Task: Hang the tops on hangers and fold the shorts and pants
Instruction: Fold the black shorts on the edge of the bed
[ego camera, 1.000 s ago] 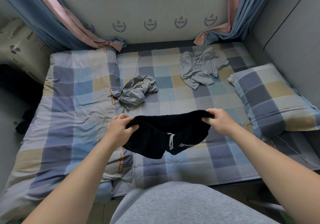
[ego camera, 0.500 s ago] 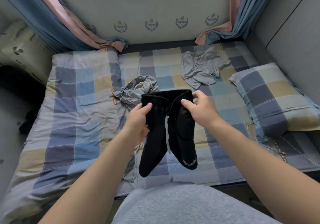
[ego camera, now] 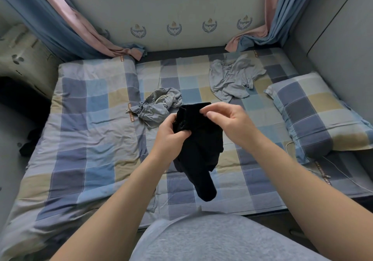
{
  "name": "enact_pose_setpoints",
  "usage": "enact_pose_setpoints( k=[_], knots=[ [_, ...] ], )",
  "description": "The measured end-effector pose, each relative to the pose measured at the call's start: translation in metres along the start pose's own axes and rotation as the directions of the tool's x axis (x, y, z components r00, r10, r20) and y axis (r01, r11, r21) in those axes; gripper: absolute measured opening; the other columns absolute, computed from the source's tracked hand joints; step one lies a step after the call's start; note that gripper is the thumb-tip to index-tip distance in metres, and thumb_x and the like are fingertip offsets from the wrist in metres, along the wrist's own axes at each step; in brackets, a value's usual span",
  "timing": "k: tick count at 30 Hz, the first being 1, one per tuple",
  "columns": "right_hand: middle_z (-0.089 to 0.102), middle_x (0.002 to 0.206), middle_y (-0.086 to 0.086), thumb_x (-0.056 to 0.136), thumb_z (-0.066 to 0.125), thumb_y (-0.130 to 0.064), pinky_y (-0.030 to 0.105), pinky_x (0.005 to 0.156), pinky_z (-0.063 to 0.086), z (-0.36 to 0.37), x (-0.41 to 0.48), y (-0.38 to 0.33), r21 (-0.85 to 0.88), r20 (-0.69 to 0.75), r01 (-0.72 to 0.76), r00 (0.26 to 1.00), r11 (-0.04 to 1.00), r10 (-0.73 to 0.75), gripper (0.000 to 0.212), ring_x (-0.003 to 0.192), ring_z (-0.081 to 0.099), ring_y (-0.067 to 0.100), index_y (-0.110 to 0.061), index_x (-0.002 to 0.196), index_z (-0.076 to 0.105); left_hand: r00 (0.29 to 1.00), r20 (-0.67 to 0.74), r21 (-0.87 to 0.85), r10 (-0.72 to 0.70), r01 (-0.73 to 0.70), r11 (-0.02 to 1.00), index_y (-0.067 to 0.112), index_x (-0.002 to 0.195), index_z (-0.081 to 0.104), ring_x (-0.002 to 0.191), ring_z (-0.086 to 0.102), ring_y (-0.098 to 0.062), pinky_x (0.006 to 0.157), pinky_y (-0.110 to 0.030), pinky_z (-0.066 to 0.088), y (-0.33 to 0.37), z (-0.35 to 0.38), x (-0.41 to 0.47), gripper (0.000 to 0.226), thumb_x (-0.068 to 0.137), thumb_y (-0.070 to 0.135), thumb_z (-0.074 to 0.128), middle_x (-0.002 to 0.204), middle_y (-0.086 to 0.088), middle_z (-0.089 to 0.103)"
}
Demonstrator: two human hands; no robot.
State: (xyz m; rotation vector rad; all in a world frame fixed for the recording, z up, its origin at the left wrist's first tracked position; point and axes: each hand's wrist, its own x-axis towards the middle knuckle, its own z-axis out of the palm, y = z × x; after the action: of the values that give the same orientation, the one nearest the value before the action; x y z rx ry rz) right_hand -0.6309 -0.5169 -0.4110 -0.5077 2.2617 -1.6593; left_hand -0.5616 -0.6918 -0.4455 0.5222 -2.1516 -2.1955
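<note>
Holding black garment (ego camera: 201, 149) above bed (ego camera: 90, 139), long axis 12 to 6, free end pointing to 6. Clenching upper bunch in left grip (ego camera: 167, 137), pinching top edge with right grip (ego camera: 230, 123). Grey shorts (ego camera: 159, 107) at 10, pillow (ego camera: 314, 111) at 3, open bedding toward 9.

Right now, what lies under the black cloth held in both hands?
Only the blue, grey and beige checked bed sheet shows below the black cloth, which the left hand and right hand hold up. The patch straight behind it is covered.
</note>
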Motion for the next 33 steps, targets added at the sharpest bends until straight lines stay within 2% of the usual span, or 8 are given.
enact_pose_setpoints(
  k=[3,7,12,16,19,26,30,33],
  knots=[
    [0.054,0.14,-0.003,0.091,0.068,-0.039,0.037,0.11,0.041,-0.014,-0.003,0.03,-0.019,-0.119,-0.11,0.987,0.994,0.107,0.049,0.13,0.049,0.011,-0.029,0.136,0.053,0.999,0.015,-0.101,-0.049,0.05,0.994,0.019,0.106,0.07,0.1,0.069,-0.029,0.096,-0.056,0.054,0.002,-0.004,0.0,0.042,0.071,-0.001,0.059,0.102,-0.009,0.074],
    [0.025,0.164,-0.005,0.068,0.069,-0.067,0.042,0.122,0.021,-0.017,-0.012,0.063,0.161,0.216,-0.342,0.927,0.926,0.305,0.105,0.15,0.022,0.011,-0.038,0.157,0.019,0.983,0.153,-0.246,-0.098,0.134,0.96,0.011,0.113,0.068,0.101,0.068,-0.033,0.094,-0.049,0.055,0.007,-0.01,0.002,0.045,0.077,-0.012,0.053,0.106,-0.016,0.071],
    [0.067,0.131,-0.003,0.069,0.084,-0.046,0.023,0.093,0.053,-0.006,-0.01,0.074,0.25,0.498,-0.472,0.812,0.845,0.306,0.079,0.123,0.062,0.016,-0.023,0.138,0.052,0.966,0.189,-0.153,-0.177,0.207,0.966,0.003,0.115,0.065,0.1,0.067,-0.036,0.097,-0.054,0.051,0.0,-0.011,0.008,0.044,0.082,-0.018,0.046,0.107,-0.02,0.068],
    [0.075,0.115,0.003,0.084,0.081,-0.025,0.033,0.093,0.054,-0.003,-0.001,0.086,0.238,0.361,-0.491,0.846,0.838,0.393,0.042,0.11,0.07,0.022,-0.015,0.123,0.067,0.965,0.076,0.024,-0.25,0.249,0.968,0.011,0.106,0.068,0.099,0.067,-0.035,0.093,-0.05,0.053,-0.018,-0.013,0.018,0.042,0.082,-0.017,0.047,0.106,-0.022,0.07],
    [0.077,0.106,-0.001,0.083,0.081,-0.019,0.028,0.084,0.056,0.001,0.006,0.098,0.176,0.285,-0.493,0.854,0.852,0.435,0.031,0.102,0.073,0.018,-0.017,0.113,0.073,0.959,-0.009,0.195,-0.282,0.278,0.941,0.014,0.096,0.065,0.087,0.063,-0.026,0.075,-0.035,0.052,-0.037,-0.01,0.029,0.039,0.082,-0.018,0.045,0.094,-0.015,0.067],
    [0.074,0.081,-0.022,0.078,0.084,-0.006,0.009,0.061,0.052,-0.001,0.054,0.09,0.087,0.111,-0.367,0.928,0.926,0.357,0.031,0.076,0.07,-0.006,-0.03,0.093,0.071,0.98,-0.077,0.442,-0.185,0.2,0.875,0.021,0.089,0.062,0.097,0.066,-0.033,0.084,-0.049,0.056,-0.035,-0.01,0.083,0.025,0.087,-0.004,0.057,0.095,-0.012,0.07],
    [0.075,0.09,-0.022,0.075,0.086,-0.012,0.02,0.077,0.055,-0.007,0.065,0.085,0.012,0.065,-0.278,0.959,0.96,0.277,0.037,0.089,0.069,-0.003,-0.038,0.095,0.07,0.993,-0.095,0.485,-0.073,0.11,0.868,0.026,0.085,0.059,0.083,0.064,-0.025,0.079,-0.052,0.056,-0.032,-0.011,0.09,0.024,0.087,0.002,0.06,0.084,-0.002,0.067],
    [0.07,0.092,-0.033,0.074,0.085,-0.019,0.025,0.082,0.051,-0.006,0.056,0.083,-0.081,0.044,-0.238,0.969,0.968,0.242,0.049,0.092,0.064,-0.012,-0.06,0.091,0.065,0.996,-0.088,0.518,-0.024,0.067,0.853,0.02,0.091,0.06,0.086,0.064,-0.031,0.078,-0.051,0.054,-0.038,-0.011,0.085,0.02,0.088,0.001,0.058,0.086,-0.006,0.067]
  ],
)
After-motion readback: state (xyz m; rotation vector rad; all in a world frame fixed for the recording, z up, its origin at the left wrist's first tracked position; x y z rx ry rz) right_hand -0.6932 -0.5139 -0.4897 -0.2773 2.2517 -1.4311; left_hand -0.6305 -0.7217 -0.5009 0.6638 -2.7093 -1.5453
